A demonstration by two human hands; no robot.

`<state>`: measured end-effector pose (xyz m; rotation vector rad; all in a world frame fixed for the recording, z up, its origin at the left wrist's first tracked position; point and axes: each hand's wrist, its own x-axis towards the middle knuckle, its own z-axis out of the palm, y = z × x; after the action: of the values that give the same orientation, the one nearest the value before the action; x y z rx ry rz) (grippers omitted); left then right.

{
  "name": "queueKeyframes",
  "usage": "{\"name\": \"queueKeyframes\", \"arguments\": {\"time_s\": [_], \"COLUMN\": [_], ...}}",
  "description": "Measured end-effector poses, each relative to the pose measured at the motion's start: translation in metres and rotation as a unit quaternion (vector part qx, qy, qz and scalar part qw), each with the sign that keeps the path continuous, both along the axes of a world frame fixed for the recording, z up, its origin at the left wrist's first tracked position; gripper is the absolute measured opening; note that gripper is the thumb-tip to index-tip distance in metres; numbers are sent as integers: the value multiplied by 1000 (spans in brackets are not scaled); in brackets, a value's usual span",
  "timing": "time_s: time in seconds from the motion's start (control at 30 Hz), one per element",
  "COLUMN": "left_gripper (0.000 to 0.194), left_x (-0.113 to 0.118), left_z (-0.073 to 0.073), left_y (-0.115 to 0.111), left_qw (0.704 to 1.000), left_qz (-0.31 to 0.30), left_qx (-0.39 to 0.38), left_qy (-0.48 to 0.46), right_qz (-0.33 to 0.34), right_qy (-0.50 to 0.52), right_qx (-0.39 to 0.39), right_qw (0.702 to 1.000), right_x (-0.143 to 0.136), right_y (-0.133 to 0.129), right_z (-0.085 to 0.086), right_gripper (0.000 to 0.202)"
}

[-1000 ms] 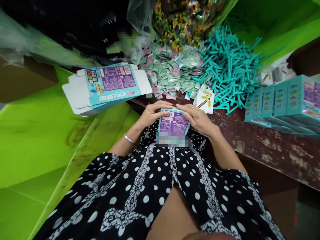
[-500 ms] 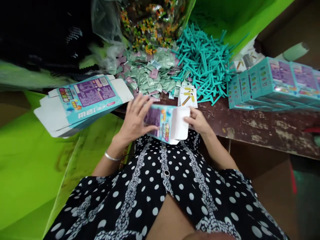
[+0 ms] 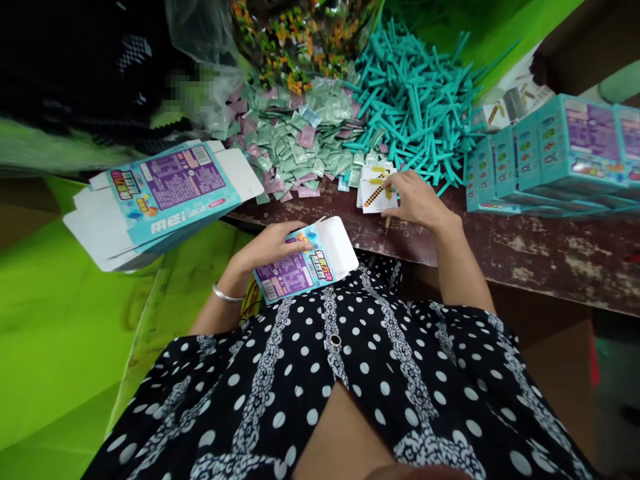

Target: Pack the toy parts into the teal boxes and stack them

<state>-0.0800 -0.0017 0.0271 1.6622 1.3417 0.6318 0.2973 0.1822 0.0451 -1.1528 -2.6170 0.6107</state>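
While the left hand [image 3: 267, 248] clamps a purple-and-turquoise carton [image 3: 287, 273] before the polka-dot garment [image 3: 310, 373] in the head view, the right hand [image 3: 417, 200], well apart from it, touches the pickaxe-printed cards [image 3: 371, 190] on the worn brown table [image 3: 540, 263]; whether its fingers grip one, I cannot tell. Pastel sachets [image 3: 297, 152] and turquoise plastic sticks [image 3: 420, 100] lie heaped just beyond.

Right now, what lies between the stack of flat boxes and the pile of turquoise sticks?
A heap of small green and pink packets, as the head view shows.
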Motion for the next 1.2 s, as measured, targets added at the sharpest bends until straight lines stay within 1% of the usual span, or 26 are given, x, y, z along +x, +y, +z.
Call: {"name": "queueKeyframes", "arguments": {"time_s": [0.13,0.23,0.27,0.3,0.33,0.4,0.43,0.47,0.5,0.53,0.63,0.7,0.73,0.77,0.8,0.87,0.9,0.93,0.97,1.03,1.1,1.2], "left_gripper": [42,39,40,40,40,39,38,39,40,41,47,50,51,51,52,53,54,56,57,61,63,64], "left_x": [-2,-4,-5,-5,-5,-5,-5,-4,-4,-3,-2,-3,-4,-6,-8,-11,-13,-14,-15,-17,-19,-23], "left_z": [1,2,1,1,0,-3,-4,-5,-6,-6,-3,-1,0,0,0,0,1,2,3,5,7,6], "left_y": [3,5,6,5,5,4,4,3,3,3,2,1,0,-1,-2,-3,-4,-5,-5,-6,-6,-4], "left_qw": [1000,999,999,999,998,995,994,991,989,988,983,981,981,981,981,983,984,984,984,983,981,980], "left_qz": [0,2,10,24,43,85,104,121,136,147,166,173,176,177,177,176,175,174,175,180,185,189], "left_qx": [-9,-2,2,8,14,24,28,31,35,39,52,58,59,59,57,40,24,5,-14,-44,-56,-65], "left_qy": [-18,-38,-42,-44,-43,-38,-36,-35,-36,-39,-54,-60,-60,-59,-55,-42,-32,-20,-9,4,5,11], "right_qz": [-23,-21,-26,-43,-72,-150,-179,-190,-184,-166,-77,-11,11,21,21,7,15,38,72,134,168,187], "right_qy": [26,56,72,97,131,217,258,288,303,303,245,190,164,140,113,43,-5,-60,-116,-204,-249,-268], "right_qx": [-42,-75,-70,-49,-15,61,80,76,52,14,-128,-207,-221,-208,-169,-47,7,43,61,78,95,121], "right_qw": [999,995,995,993,989,963,946,936,934,938,958,960,961,968,979,998,1000,997,989,967,949,937], "right_x": [5,7,7,6,4,-4,-11,-19,-29,-40,-76,-98,-108,-117,-126,-143,-152,-161,-170,-184,-193,-198], "right_y": [4,9,10,10,9,2,-5,-12,-22,-32,-60,-66,-63,-57,-46,-20,-6,7,17,33,42,52], "right_z": [6,12,14,16,20,29,34,39,45,49,54,50,48,45,42,36,33,30,28,24,20,17], "right_gripper": [54,38,32,30,30,36,39,41,42,41,39,40,40,38,34,21,22,30,39,49,50,46]}}
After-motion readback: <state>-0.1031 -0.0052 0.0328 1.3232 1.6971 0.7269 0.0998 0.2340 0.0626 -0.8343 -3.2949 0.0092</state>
